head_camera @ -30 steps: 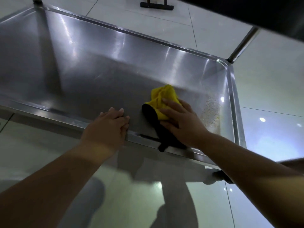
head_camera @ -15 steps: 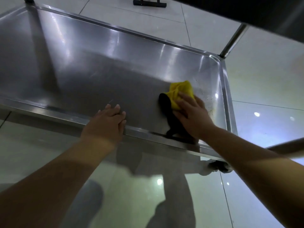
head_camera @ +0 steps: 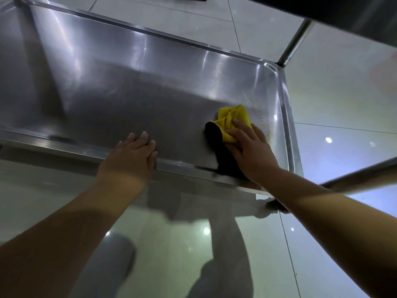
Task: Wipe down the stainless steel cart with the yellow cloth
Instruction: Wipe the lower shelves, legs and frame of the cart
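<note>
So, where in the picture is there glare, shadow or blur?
Head view: bright streaks of glare on the cart shelf near its far rim; a dark shadow beside the yellow cloth under the right hand; lamp spots reflect in the floor tiles; wide-angle bending at edges.

One cart, one cloth, two hands.

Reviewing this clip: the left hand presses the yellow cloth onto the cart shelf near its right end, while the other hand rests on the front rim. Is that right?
Not quite. In the head view the right hand presses the yellow cloth onto the cart shelf; the left hand rests on the front rim.
</note>
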